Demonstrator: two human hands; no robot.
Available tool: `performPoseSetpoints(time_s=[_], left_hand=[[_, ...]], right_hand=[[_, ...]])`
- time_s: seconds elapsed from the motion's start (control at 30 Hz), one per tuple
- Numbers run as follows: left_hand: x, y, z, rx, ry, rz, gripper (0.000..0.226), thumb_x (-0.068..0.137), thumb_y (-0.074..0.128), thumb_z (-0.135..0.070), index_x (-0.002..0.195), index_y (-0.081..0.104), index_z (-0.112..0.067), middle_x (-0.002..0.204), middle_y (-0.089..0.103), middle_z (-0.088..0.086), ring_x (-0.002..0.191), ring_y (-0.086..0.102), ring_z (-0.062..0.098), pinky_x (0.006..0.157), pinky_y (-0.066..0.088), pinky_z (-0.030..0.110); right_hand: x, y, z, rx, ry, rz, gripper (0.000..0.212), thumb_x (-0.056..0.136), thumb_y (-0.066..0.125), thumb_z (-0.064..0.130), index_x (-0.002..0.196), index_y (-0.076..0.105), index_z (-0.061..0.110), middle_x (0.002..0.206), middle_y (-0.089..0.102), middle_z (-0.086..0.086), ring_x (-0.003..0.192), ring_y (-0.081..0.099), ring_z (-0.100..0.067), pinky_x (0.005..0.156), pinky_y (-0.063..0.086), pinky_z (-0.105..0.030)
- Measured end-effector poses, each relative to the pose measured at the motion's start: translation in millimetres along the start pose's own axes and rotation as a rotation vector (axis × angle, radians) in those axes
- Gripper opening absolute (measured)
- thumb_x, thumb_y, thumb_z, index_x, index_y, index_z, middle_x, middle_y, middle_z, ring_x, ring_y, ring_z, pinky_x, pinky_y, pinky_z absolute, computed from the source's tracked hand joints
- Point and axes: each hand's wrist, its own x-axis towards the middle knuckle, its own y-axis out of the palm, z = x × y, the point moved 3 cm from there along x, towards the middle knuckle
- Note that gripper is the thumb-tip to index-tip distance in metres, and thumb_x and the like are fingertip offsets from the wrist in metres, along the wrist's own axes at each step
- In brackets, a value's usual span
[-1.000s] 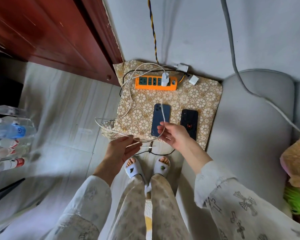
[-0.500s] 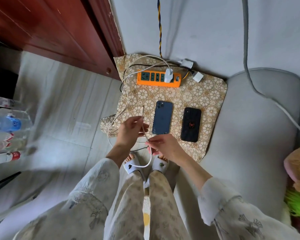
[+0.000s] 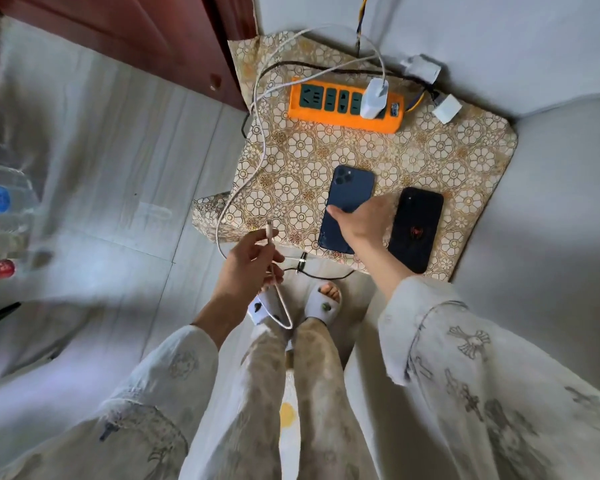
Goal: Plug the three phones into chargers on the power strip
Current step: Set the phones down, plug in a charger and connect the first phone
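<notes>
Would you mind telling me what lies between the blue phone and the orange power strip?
Head view: only bare flowered cushion lies between the blue phone and the orange power strip; no cable crosses there.

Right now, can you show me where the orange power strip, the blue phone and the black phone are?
orange power strip (image 3: 310,116): head view, its bare orange front edge.
blue phone (image 3: 351,194): head view, middle of its back.
black phone (image 3: 417,230): head view, middle of its back.

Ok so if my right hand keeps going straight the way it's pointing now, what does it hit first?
Your right hand already reaches over the lower half of the blue phone, fingers aimed up and left along it. Going straight on, it would most likely meet that phone's back first, though whether it already touches is unclear from this view.
</notes>
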Motion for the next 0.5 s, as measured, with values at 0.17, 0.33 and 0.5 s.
performPoseSetpoints(time_s=[0.17,0.33,0.5], left_hand=[[4,-7,9,0.026,-0.001,-0.044,0.017,0.092,0.047,-0.007,0.095,0.061,-0.017,0.065,0.055,0.005,0.043,0.056,0.003,0.065,0.051,0.035],[0,-10,10,-0.027,-0.048,-0.054,0.017,0.092,0.046,-0.007,0.095,0.061,-0.014,0.066,0.053,0.006,0.046,0.057,0.006,0.068,0.053,0.036],[-3,-11,7,-0.02,-0.079,-0.043,0.017,0.091,0.047,-0.006,0.098,0.062,-0.012,0.07,0.056,0.008,0.045,0.059,0.006,0.077,0.05,0.049]], right_hand=[[8,-3,3,0.194,0.232,-0.118,0.098,0.065,0.082,0.025,0.136,0.021,-0.003,0.144,0.032,-0.02,0.133,0.031,-0.033,0.107,0.031,-0.044],[13,-6,-1,0.239,0.292,-0.029,0.075,0.066,0.081,0.027,0.124,0.044,-0.003,0.127,0.055,-0.015,0.117,0.053,-0.031,0.095,0.048,-0.044],[11,-16,-4,0.425,0.278,-0.025,0.03,0.074,0.074,0.017,0.095,0.06,0.001,0.113,0.064,-0.016,0.09,0.059,-0.025,0.074,0.047,-0.03]])
